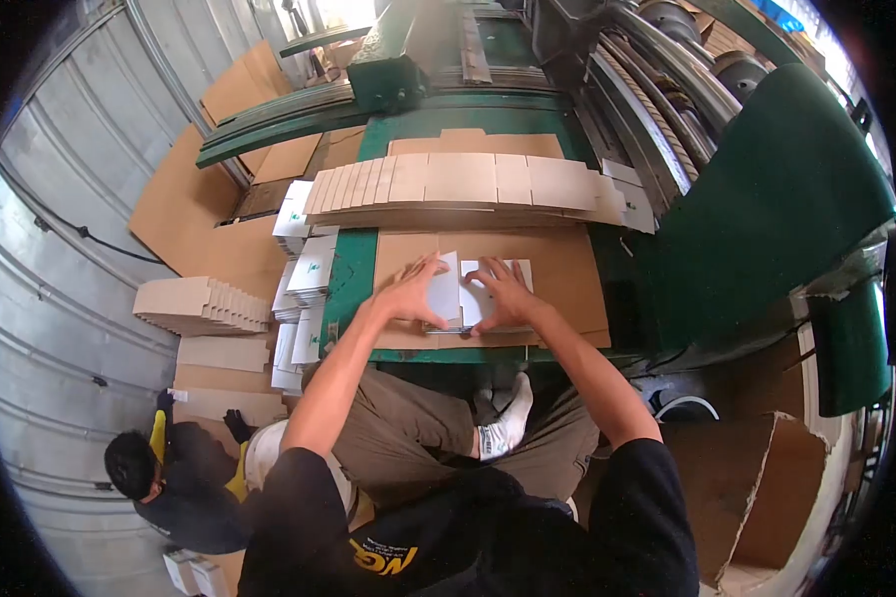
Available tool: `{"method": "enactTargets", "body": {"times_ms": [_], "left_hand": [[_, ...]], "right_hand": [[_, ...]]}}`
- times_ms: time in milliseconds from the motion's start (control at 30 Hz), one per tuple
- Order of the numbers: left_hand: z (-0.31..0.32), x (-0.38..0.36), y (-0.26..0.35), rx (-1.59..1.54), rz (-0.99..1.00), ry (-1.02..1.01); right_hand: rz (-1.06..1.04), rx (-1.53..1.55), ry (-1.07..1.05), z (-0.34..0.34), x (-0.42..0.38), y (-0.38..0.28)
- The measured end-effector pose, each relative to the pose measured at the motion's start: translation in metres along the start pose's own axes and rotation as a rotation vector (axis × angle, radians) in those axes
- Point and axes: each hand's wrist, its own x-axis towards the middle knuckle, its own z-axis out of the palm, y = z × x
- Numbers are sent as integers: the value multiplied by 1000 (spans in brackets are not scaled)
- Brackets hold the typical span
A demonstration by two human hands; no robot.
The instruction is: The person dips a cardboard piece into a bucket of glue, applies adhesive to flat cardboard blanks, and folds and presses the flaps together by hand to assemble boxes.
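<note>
Both hands press flat, fingers spread, on the white card stack (465, 296) at the worktop's (353, 271) near edge: left hand (411, 291) and right hand (505, 295) side by side, equally close, stack directly beneath, its long axis left-to-right.

Black short-sleeved shirt (488, 537) with yellow lettering, olive-brown trousers (408, 428), white sock (508, 423), bare forearms

Fanned cardboard blanks (468, 179) lie beside a green machine (767, 199).
</note>
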Motion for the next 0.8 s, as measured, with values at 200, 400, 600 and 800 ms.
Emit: {"method": "enactTargets", "body": {"times_ms": [200, 400, 600, 800], "left_hand": [[-3, 3, 12, 87, 4, -84], [-2, 0, 12, 104, -33, -88], [-2, 1, 17, 122, -56, -113], [3, 2, 15, 165, -58, -88]], "right_hand": [[-6, 23, 21, 2, 0, -1], [8, 54, 27, 2, -1, 0], [32, 48, 35, 8, -1, 3], [50, -57, -71, -7, -3, -14]]}}
